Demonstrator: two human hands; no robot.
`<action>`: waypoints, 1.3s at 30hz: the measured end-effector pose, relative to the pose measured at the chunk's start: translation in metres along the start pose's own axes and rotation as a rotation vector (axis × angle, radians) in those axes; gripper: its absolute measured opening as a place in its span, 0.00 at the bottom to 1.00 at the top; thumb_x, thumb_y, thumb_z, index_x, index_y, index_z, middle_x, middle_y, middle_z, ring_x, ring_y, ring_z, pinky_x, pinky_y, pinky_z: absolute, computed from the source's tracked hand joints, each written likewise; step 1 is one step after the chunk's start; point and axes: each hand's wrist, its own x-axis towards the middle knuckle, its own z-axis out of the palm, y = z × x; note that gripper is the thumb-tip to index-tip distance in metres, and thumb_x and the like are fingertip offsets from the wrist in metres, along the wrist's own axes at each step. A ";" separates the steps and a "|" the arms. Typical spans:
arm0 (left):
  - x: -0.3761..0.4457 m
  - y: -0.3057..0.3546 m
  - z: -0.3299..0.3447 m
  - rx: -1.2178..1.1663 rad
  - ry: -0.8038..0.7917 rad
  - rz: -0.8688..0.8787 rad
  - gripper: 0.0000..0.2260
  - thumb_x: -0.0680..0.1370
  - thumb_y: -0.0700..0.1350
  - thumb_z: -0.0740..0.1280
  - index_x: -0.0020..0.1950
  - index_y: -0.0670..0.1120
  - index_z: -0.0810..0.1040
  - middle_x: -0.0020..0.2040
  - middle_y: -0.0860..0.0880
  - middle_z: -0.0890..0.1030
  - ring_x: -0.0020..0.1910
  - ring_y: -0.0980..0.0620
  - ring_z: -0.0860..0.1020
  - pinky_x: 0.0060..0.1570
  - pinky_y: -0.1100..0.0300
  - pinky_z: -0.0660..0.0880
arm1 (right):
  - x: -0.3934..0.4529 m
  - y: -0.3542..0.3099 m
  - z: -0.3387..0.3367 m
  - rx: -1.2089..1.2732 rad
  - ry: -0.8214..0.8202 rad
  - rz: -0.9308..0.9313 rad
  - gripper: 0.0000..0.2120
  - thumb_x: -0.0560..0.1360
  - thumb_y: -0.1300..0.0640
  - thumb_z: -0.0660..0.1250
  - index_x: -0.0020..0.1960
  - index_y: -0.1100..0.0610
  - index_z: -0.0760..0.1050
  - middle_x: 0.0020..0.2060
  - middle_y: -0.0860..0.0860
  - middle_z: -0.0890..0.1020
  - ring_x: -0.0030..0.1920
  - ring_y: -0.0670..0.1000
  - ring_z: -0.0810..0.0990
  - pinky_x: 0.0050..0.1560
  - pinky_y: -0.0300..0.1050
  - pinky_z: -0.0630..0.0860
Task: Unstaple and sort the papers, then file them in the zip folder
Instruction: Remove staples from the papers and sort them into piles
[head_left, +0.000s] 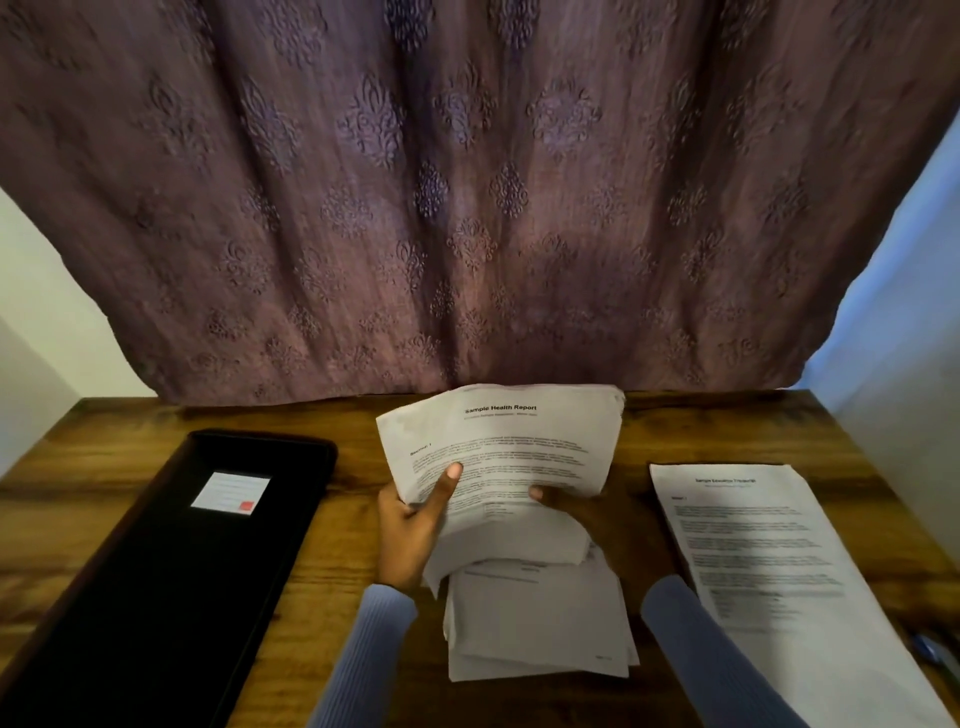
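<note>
Both of my hands hold up a bundle of printed sheets (506, 447) headed "Sample Health Report" over the middle of the wooden table (737, 431). My left hand (410, 525) grips its lower left edge with the thumb on the front. At the lower right edge, my right hand (587, 512) has its fingers behind the sheets. Below the bundle lies a loose pile of papers (540, 623). A separate printed stack (769, 571) lies flat on the right. The black zip folder (171, 561) with a white label lies shut on the left.
A purple patterned curtain (467, 208) hangs behind the table's far edge. A small dark object (935, 649), partly cut off, lies at the right edge beside the printed stack. White walls flank the curtain on both sides.
</note>
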 end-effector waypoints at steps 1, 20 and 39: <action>0.001 0.001 0.000 -0.016 0.007 0.003 0.09 0.74 0.38 0.69 0.50 0.51 0.77 0.50 0.50 0.83 0.46 0.54 0.83 0.41 0.61 0.81 | 0.001 -0.001 0.000 0.002 0.001 -0.012 0.24 0.65 0.68 0.75 0.58 0.57 0.73 0.50 0.49 0.81 0.49 0.42 0.79 0.37 0.33 0.78; 0.022 0.004 -0.021 -0.188 0.266 -0.030 0.12 0.76 0.38 0.66 0.59 0.39 0.75 0.50 0.48 0.81 0.47 0.52 0.80 0.37 0.64 0.79 | 0.012 0.009 -0.027 -0.006 -0.111 0.222 0.22 0.63 0.55 0.79 0.55 0.54 0.79 0.51 0.54 0.83 0.48 0.55 0.83 0.46 0.53 0.81; 0.005 -0.006 -0.090 -0.620 -0.060 -0.478 0.30 0.54 0.64 0.76 0.48 0.47 0.85 0.51 0.42 0.83 0.47 0.41 0.83 0.47 0.41 0.77 | 0.001 0.016 -0.009 0.096 0.165 0.279 0.23 0.61 0.56 0.77 0.54 0.48 0.75 0.47 0.52 0.82 0.47 0.56 0.81 0.41 0.52 0.79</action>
